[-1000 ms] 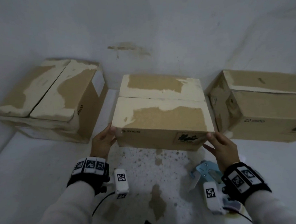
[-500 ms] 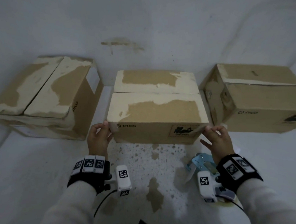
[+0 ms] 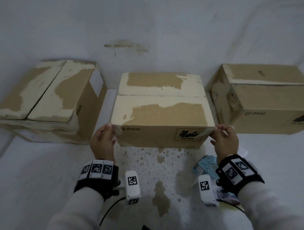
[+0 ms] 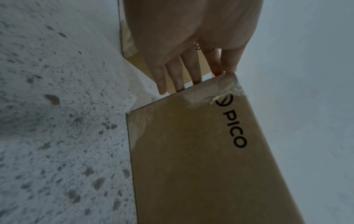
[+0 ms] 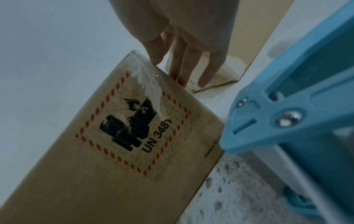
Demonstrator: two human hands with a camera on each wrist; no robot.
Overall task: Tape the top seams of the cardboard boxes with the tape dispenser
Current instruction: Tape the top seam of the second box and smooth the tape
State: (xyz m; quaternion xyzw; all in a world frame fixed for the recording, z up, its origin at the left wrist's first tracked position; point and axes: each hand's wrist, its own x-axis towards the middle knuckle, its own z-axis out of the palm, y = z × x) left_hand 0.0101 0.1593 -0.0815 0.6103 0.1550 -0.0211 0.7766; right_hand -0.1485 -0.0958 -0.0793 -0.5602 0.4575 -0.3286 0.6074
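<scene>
Three brown PICO cardboard boxes stand in a row on the floor. At the middle box (image 3: pixel 161 114), my left hand (image 3: pixel 103 140) touches the near left top corner. Its straight fingers (image 4: pixel 178 78) lie along the box's left side. My right hand (image 3: pixel 224 139) is at the near right top corner, thumb by the hazard label (image 5: pixel 134 128), with its fingers (image 5: pixel 191 65) straight down the right side. The box's top seam (image 3: pixel 160 95) runs left to right between torn, whitish flaps. The blue tape dispenser (image 3: pixel 205 164) lies on the floor under my right wrist, held by neither hand.
The left box (image 3: pixel 55 95) has its seam running away from me. The right box (image 3: pixel 270 98) stands close to the middle one. A grey wall rises just behind all three. The white floor (image 3: pixel 150 167) in front is speckled and stained.
Both hands have shifted up to the middle box's near top corners, fingers now along its sides. The box has hardly moved relative to its neighbours.
</scene>
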